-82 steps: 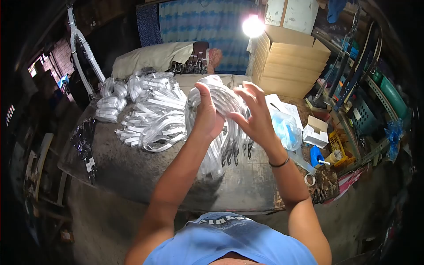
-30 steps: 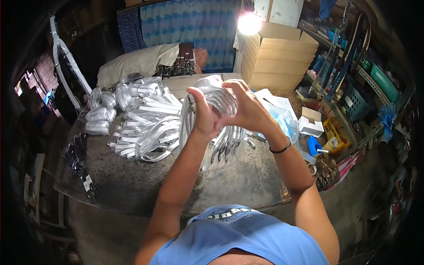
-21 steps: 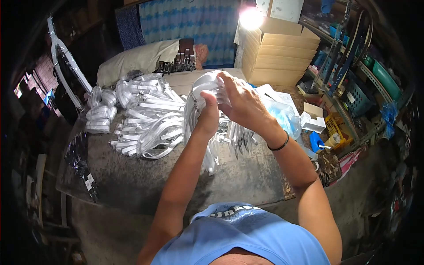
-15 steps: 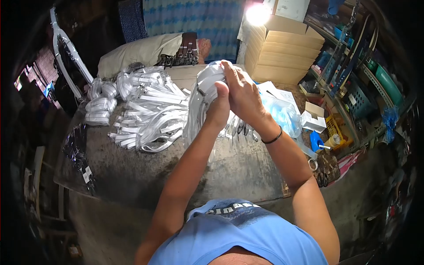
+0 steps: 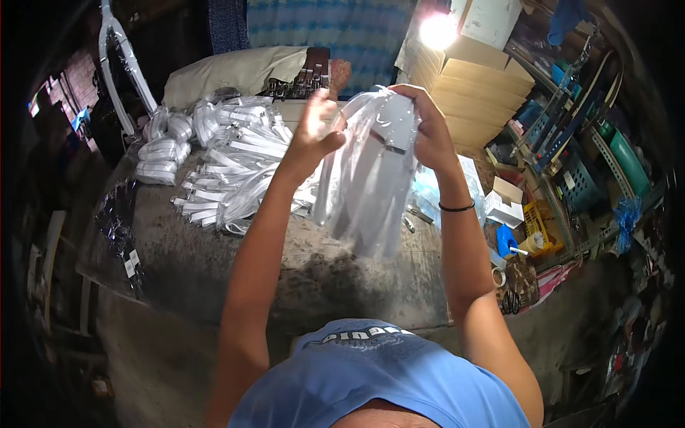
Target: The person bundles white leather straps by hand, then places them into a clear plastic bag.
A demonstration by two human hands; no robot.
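Head view: left hand (image 5: 316, 132) and right hand (image 5: 426, 128) hold up a clear bag (image 5: 367, 182).

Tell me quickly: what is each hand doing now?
Left hand: closed on the top of the bag.
Right hand: closed on the bag's top too.

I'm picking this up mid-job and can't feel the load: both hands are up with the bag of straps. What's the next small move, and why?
Probably lower the bag toward the table. Both the left hand and the right hand pinch only its top edge, and the straps inside hang in mid-air above the table. Resting the bottom would likely ease the strain on the thin plastic.
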